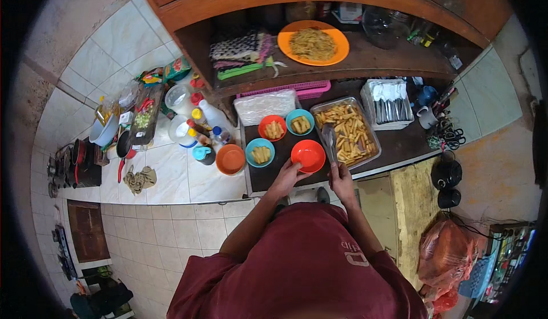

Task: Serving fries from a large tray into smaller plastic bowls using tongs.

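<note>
With its thumb over the rim, my left hand (289,176) grips an empty red bowl (308,155) on the dark counter top. My right hand (341,181) holds metal serving tongs (330,141) by the handle end. The tongs' heads rest at the left side of a clear tray (376,150), which is full of golden fried pieces (349,130). Behind the red bowl are a teal bowl (299,122) and an orange-red bowl (272,127), each with several such pieces. Another teal bowl (260,152) with pieces sits left of my left hand.
A plastic-wrapped stack (265,107) lies behind the bowls. Right of the tray stands a cutlery box (387,105). An orange plate of noodles (313,43) is on the shelf above. To the left are an orange-brown bowl (230,159), several bottles (212,115) and a crumpled cloth (139,179).
</note>
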Action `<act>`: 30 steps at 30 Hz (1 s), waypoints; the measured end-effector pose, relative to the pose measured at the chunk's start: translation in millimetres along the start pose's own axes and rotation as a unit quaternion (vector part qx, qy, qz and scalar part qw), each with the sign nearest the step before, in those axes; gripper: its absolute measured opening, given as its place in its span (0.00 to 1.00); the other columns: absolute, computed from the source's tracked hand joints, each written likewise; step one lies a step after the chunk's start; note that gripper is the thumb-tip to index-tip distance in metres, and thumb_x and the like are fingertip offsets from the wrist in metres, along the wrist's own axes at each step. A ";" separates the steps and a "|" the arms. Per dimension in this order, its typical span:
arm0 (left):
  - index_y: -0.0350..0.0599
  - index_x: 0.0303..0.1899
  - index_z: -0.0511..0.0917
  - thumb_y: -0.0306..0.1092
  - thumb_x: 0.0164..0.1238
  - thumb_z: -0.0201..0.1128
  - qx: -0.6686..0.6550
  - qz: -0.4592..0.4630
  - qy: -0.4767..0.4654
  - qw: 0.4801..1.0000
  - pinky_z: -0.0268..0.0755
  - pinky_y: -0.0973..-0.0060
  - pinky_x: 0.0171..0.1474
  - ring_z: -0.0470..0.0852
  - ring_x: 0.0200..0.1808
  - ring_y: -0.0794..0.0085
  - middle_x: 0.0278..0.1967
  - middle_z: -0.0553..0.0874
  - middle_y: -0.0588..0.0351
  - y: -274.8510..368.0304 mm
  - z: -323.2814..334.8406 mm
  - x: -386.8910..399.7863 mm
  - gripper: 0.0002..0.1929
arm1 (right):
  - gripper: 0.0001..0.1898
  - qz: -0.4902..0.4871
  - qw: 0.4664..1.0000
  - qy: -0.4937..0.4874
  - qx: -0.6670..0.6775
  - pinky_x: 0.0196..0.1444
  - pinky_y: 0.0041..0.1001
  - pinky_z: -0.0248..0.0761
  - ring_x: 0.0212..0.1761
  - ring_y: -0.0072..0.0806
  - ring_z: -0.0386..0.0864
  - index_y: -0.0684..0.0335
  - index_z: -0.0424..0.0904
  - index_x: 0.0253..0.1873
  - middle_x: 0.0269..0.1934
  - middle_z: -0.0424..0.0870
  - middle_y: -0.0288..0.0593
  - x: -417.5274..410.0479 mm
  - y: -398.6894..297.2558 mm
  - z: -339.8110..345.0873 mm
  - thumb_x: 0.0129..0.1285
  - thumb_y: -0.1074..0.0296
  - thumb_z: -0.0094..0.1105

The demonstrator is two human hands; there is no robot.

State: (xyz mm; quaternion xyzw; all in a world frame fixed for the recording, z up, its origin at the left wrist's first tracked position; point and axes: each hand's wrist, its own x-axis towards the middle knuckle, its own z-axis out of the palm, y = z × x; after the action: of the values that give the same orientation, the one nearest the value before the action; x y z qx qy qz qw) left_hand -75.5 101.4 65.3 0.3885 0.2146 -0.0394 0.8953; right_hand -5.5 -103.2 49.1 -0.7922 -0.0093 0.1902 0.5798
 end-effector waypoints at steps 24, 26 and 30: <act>0.35 0.74 0.67 0.44 0.85 0.55 0.095 0.067 0.277 0.954 0.83 0.59 0.62 0.85 0.63 0.59 0.64 0.81 0.45 -90.4 92.3 46.4 0.27 | 0.21 -0.165 0.920 -0.004 -0.357 0.46 0.57 0.82 0.42 0.66 0.87 0.65 0.80 0.57 0.38 0.88 0.67 63.8 -12.9 -191.8 0.69 0.55 0.69; 0.39 0.72 0.72 0.43 0.85 0.55 0.067 0.096 0.265 0.957 0.84 0.62 0.59 0.87 0.59 0.62 0.62 0.84 0.48 -101.3 87.3 46.6 0.24 | 0.22 -0.169 0.913 -0.032 -0.369 0.46 0.58 0.82 0.42 0.67 0.87 0.64 0.81 0.58 0.38 0.88 0.67 70.7 -9.3 -196.6 0.69 0.54 0.69; 0.41 0.65 0.76 0.37 0.84 0.55 0.073 0.121 0.233 0.962 0.86 0.62 0.55 0.88 0.56 0.64 0.56 0.86 0.51 -115.3 86.4 47.5 0.17 | 0.23 -0.152 0.906 -0.050 -0.391 0.47 0.56 0.82 0.43 0.65 0.87 0.62 0.84 0.60 0.40 0.88 0.66 77.4 -12.0 -194.2 0.67 0.54 0.71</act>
State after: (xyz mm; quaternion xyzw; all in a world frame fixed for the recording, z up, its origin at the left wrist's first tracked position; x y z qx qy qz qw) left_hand -29.3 -35.8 19.7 0.4745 0.3652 0.1456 0.7876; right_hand 129.3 -258.8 87.2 -0.9338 -0.2323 0.1205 0.2441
